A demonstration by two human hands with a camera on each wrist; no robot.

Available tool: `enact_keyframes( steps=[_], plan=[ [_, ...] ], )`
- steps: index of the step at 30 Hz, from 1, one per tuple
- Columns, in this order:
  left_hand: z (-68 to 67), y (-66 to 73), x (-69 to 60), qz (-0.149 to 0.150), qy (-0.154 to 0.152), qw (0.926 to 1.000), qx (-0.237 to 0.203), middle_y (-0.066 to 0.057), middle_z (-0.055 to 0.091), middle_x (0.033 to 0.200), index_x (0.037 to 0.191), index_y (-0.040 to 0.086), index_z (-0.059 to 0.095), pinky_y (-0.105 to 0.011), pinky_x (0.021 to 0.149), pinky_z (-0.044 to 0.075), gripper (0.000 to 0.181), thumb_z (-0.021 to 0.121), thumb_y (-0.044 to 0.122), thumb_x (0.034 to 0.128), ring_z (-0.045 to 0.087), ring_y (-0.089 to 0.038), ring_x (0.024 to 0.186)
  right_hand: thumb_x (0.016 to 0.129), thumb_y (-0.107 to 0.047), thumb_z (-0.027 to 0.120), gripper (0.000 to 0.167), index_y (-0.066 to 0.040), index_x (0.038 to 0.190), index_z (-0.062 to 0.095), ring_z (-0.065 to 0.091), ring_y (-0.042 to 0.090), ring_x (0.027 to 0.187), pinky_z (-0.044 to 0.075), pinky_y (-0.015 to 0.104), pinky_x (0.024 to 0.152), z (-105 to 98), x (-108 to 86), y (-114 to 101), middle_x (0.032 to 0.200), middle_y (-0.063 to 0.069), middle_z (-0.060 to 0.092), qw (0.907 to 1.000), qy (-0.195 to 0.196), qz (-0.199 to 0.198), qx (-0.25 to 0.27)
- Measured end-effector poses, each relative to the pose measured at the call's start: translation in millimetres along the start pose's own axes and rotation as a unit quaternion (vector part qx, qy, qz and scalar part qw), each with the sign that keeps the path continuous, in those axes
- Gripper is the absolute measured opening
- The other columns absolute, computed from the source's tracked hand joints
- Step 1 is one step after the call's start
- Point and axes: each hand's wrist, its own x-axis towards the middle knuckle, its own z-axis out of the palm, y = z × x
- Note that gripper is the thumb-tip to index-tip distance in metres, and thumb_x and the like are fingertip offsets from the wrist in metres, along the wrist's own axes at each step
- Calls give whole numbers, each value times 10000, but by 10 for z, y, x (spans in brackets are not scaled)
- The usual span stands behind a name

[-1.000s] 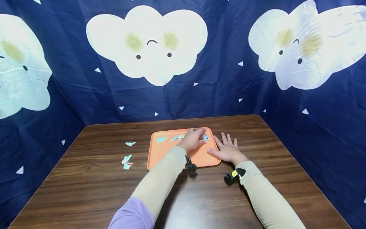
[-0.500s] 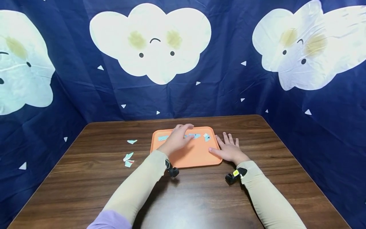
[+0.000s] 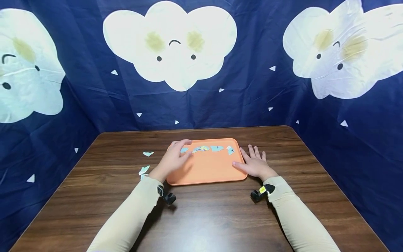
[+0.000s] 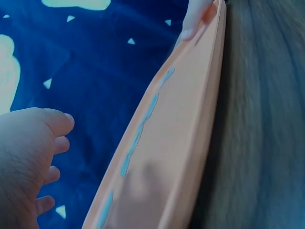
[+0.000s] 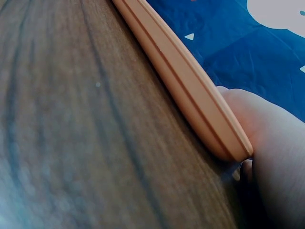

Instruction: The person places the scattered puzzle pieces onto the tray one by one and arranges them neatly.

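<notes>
An orange tray [image 3: 207,171] lies on the wooden table. Along its far side, several torn-looking light blue pieces sit in a row, among them a patterned piece [image 3: 201,149] with yellow on it and a plain piece [image 3: 217,148]. My left hand [image 3: 172,159] hovers over the tray's left edge, partly covering the leftmost piece [image 3: 184,149]. Its fingers are loosely bent with nothing between them, as the left wrist view also shows. My right hand [image 3: 255,165] lies with spread fingers against the tray's right side, thumb over the rim.
Left of the tray, a small light piece [image 3: 148,153] lies on the table [image 3: 201,213]. Nearer me are more pieces [image 3: 143,170], partly hidden by my left wrist. A dark blue curtain [image 3: 195,108] with white clouds stands behind the table.
My left hand has moved left across the tray from its right part to its left edge, uncovering the middle pieces. The right hand stays against the tray.
</notes>
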Motion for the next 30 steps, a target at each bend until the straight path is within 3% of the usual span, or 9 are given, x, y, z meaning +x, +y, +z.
enact_keyframes(
  steps=[13, 20, 25, 30],
  plan=[
    [-253, -430, -411, -47, 554, 9984, 102, -144, 657, 1273, 1286, 43, 624, -557, 1030, 395, 369, 704, 94, 929, 502, -397, 1240, 909, -812, 344, 999, -156, 1634, 139, -118, 468, 1510, -136, 699, 1121, -20, -18, -8, 1668, 235, -52, 10000, -31, -14, 16],
    [-318, -670, -571, -291, 648, 9974, -129, -173, 657, 1259, 1282, 18, 617, -558, 1071, 347, 373, 689, 87, 923, 508, -394, 1240, 913, -804, 352, 990, -161, 1634, 138, -123, 468, 1509, -143, 699, 1118, -22, -21, 2, 1668, 235, -57, 10000, -39, -4, 36],
    [-386, -827, -678, -381, 868, 9955, -73, -189, 656, 1261, 1283, 19, 610, -552, 1080, 335, 400, 712, 62, 898, 513, -399, 1229, 917, -798, 356, 977, -170, 1634, 139, -117, 461, 1513, -140, 696, 1121, -17, -4, 10, 1671, 228, -51, 10000, -15, -26, 52],
    [-452, -937, -778, -618, 877, 9942, 58, -195, 659, 1252, 1296, 36, 604, -564, 1036, 353, 425, 724, 77, 890, 498, -423, 1206, 905, -818, 347, 999, -168, 1634, 137, -119, 468, 1510, -140, 703, 1117, -9, 6, 8, 1668, 235, -55, 10000, -38, -45, 35]
  ],
)
